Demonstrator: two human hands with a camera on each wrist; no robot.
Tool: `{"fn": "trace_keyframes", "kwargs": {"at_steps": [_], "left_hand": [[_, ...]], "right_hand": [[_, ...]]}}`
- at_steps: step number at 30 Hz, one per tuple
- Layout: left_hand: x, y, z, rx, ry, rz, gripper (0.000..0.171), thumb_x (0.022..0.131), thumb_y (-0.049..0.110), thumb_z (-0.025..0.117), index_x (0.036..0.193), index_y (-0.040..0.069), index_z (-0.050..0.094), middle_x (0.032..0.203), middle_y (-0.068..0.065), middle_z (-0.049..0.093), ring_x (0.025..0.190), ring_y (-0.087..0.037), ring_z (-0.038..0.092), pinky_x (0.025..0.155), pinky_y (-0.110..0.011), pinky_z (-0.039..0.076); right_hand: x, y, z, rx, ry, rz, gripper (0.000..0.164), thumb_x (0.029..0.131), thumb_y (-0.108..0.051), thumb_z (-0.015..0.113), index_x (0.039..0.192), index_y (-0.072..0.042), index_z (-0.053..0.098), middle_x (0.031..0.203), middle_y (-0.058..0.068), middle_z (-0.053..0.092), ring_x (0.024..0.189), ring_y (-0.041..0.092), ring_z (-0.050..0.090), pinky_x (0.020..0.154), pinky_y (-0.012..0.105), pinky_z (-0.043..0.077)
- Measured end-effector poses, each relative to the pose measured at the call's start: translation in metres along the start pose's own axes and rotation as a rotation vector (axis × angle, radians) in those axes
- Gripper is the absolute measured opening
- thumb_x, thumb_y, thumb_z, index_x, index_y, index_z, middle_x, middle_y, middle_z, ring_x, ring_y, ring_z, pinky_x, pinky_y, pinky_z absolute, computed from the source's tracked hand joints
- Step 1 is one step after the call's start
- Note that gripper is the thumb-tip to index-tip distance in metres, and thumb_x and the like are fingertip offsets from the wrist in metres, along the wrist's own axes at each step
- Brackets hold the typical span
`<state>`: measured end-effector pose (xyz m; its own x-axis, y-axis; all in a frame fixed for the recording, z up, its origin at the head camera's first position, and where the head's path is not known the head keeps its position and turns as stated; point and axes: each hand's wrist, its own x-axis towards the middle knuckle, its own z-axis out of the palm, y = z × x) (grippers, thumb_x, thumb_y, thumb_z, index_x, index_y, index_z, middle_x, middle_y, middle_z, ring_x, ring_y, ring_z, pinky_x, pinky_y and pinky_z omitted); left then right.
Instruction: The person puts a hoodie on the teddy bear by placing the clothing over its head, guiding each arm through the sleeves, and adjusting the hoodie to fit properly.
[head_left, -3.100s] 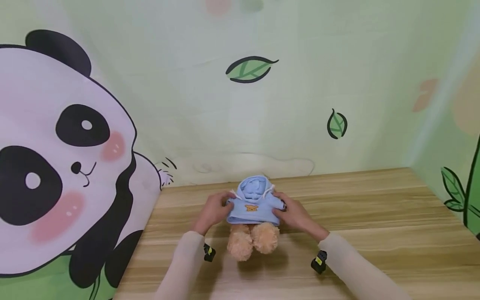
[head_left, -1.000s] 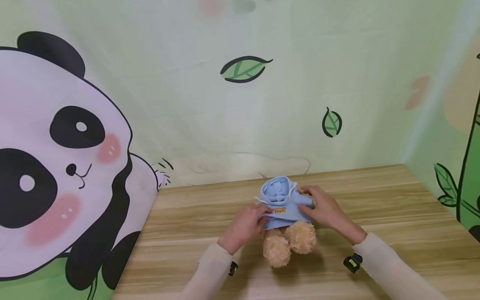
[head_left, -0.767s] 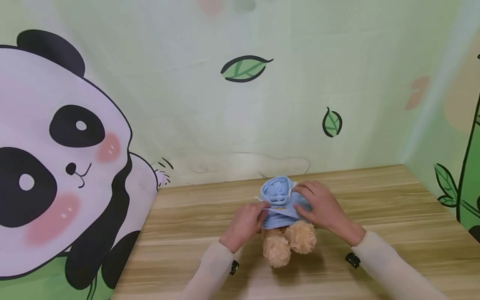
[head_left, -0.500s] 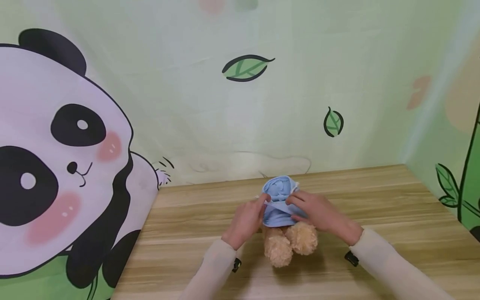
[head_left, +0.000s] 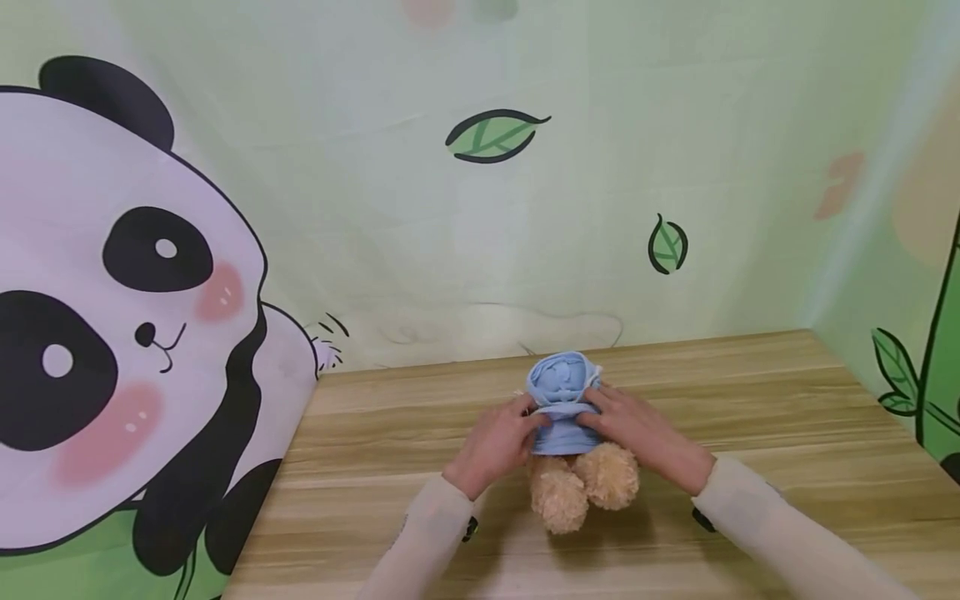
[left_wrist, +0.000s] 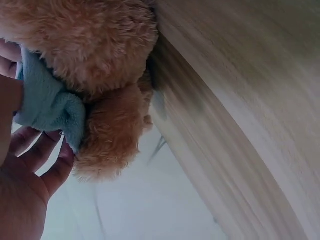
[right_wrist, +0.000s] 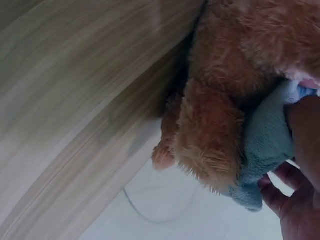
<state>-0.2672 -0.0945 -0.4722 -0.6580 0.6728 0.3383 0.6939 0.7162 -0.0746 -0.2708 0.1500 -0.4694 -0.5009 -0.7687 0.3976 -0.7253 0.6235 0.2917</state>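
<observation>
A light-brown plush toy (head_left: pixel 558 500) in a light-blue hoodie (head_left: pixel 566 437) lies on the wooden table, its furry feet toward me. The hood (head_left: pixel 562 375) is at the far end and looks stuffed with blue cloth. My left hand (head_left: pixel 491 446) pinches the hoodie front at its left side, thumb on top. At the right side my right hand (head_left: pixel 652 433) pinches it likewise. Both wrist views show the cloth (left_wrist: pixel 50 100) bunched between the fingers, with bare fur (right_wrist: pixel 215 135) beside it. The hoodie's orange print is hidden.
The wooden tabletop (head_left: pixel 375 475) extends on both sides of the toy. Behind it rises a pale green wall (head_left: pixel 360 208) with printed leaves. A large printed panda (head_left: pixel 180 333) covers the left side.
The toy and both hands have moved right since the oldest frame. My hands have shifted inward, gathering the hoodie front upward, and the orange print has gone out of sight.
</observation>
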Motion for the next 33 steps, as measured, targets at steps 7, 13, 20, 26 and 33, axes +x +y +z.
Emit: {"fn": "trace_keyframes", "kwargs": {"at_steps": [7,13,20,26,33], "left_hand": [[0.004,0.004,-0.001,0.149,-0.066,-0.003,0.030,0.084,0.012,0.070,0.112,0.022,0.067,0.103,0.001,0.055,0.092,-0.015,0.059,0.082,-0.033,0.052],[0.011,0.007,-0.008,0.199,-0.083,-0.043,0.047,0.076,0.018,0.079,0.118,0.015,0.060,0.114,-0.002,0.053,0.101,-0.018,0.060,0.087,-0.036,0.049],[0.019,0.003,-0.019,0.120,-0.092,-0.066,0.047,0.085,0.017,0.072,0.128,0.010,0.055,0.129,-0.008,0.048,0.111,-0.019,0.058,0.088,-0.037,0.052],[0.024,0.000,-0.025,0.101,-0.078,-0.058,0.048,0.088,0.017,0.070,0.131,0.008,0.052,0.127,-0.009,0.047,0.105,-0.019,0.059,0.080,-0.033,0.054],[0.033,-0.005,-0.033,0.085,-0.027,-0.034,0.046,0.088,0.018,0.070,0.128,0.006,0.051,0.126,-0.010,0.047,0.082,-0.016,0.059,0.069,-0.029,0.052]], "right_hand": [[0.000,-0.001,0.006,-0.147,0.015,0.082,0.013,0.088,-0.012,0.064,0.100,-0.015,0.064,0.108,0.009,0.054,0.093,0.027,0.052,0.070,0.040,0.043],[0.002,0.002,0.005,-0.135,0.112,0.113,0.016,0.090,-0.011,0.057,0.103,-0.014,0.064,0.110,0.011,0.056,0.095,0.030,0.053,0.069,0.042,0.041],[0.010,0.010,-0.012,-0.010,0.018,0.137,0.032,0.084,-0.018,0.075,0.113,-0.011,0.065,0.113,0.011,0.059,0.099,0.029,0.059,0.075,0.044,0.050],[0.015,0.018,-0.029,0.100,-0.122,0.145,0.044,0.084,-0.025,0.071,0.123,-0.006,0.062,0.116,0.012,0.059,0.101,0.029,0.062,0.078,0.047,0.052],[0.023,0.030,-0.042,0.081,-0.115,0.150,0.052,0.079,-0.021,0.076,0.125,-0.006,0.060,0.118,0.013,0.059,0.101,0.030,0.061,0.078,0.047,0.053]]}}
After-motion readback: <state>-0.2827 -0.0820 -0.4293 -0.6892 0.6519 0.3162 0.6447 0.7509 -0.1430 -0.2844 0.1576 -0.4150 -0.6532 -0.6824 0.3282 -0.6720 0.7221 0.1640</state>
